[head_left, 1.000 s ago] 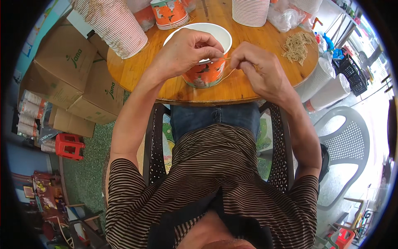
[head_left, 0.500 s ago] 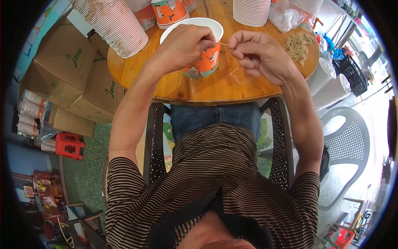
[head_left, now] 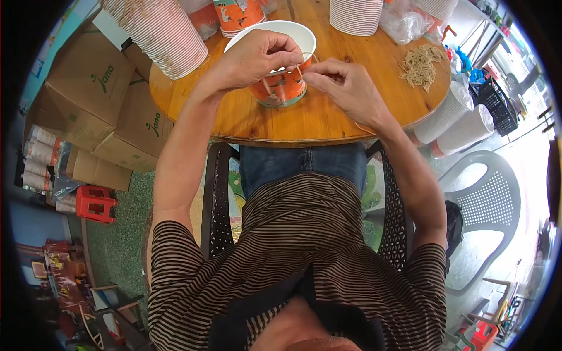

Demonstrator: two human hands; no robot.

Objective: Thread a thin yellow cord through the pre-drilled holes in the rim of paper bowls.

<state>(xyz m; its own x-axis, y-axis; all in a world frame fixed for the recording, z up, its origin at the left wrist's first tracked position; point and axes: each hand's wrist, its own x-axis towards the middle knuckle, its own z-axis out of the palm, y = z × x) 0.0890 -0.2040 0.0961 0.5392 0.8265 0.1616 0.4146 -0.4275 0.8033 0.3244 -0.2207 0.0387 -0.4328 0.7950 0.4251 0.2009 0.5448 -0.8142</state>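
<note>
An orange paper bucket (head_left: pixel 283 93) with a white rim and printed animal pictures stands near the front of the wooden table. Above its right side, my left hand (head_left: pixel 257 57) pinches a thin tan string (head_left: pixel 298 71) between thumb and fingertips. My right hand (head_left: pixel 346 88) is just to the right, its thumb and fingers closed on the same string beside the bucket's wall. Between the two hands the string makes a small loop close to the rim. Part of the bucket's opening is hidden behind my left hand.
A tilted tall stack of paper buckets (head_left: pixel 167 44) leans at the table's left, with strings over it. Behind are an orange bucket stack (head_left: pixel 239 17) and a white one (head_left: pixel 355 16). A heap of tan strings (head_left: pixel 421 68) lies right. Cardboard boxes (head_left: pixel 88 82) stand left of the table.
My right hand has moved left and slightly down, closer to the bucket and my left hand. The string, earlier drawn fairly straight between the hands, now curves in a loop.
</note>
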